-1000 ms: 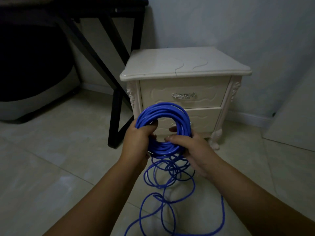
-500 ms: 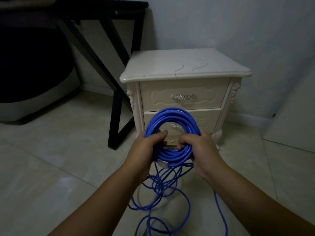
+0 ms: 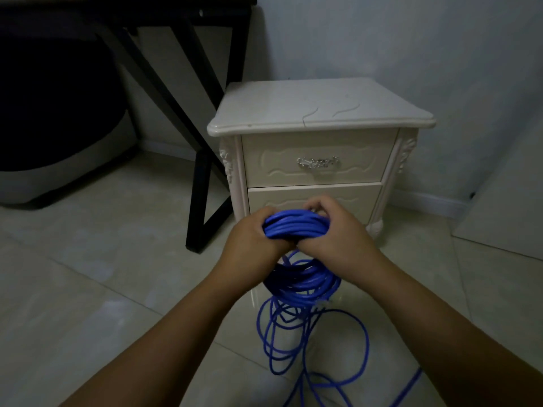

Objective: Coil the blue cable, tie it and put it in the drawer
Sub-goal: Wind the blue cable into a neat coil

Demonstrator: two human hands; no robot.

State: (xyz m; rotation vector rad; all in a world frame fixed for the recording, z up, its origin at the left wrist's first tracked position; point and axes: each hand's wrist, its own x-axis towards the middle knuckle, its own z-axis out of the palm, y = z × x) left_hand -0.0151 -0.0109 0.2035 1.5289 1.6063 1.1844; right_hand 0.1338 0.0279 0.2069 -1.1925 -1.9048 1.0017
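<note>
Head view: both hands meet in the centre of the frame, in front of the lower part of a cream nightstand (image 3: 320,113). The left hand (image 3: 252,239) has its fingers curled tight round the left end of a thick bundle of blue cable (image 3: 296,227). The right hand (image 3: 338,233) grips the right end, fingers bent over the top, and its fingertips (image 3: 314,205) are bunched together at the far side. Whether they pinch a loose strand there cannot be told.

The gripped stretch of the coil runs left to right across the frame between the two fists. The rest of the ring drops away below the wrists, seen nearly edge-on, with its lower arc in the lower centre of the frame. A pale connector (image 3: 321,304) shows just under that arc. Loose loops trail from the coil down over the tiled floor (image 3: 88,289) to the bottom edge of the frame.

The nightstand's upper drawer (image 3: 316,148), with a silver handle (image 3: 317,162), is closed. So is the lower drawer (image 3: 314,196), just behind the hands. Their contents are hidden. A black table leg (image 3: 202,183) stands to the left of the nightstand.
</note>
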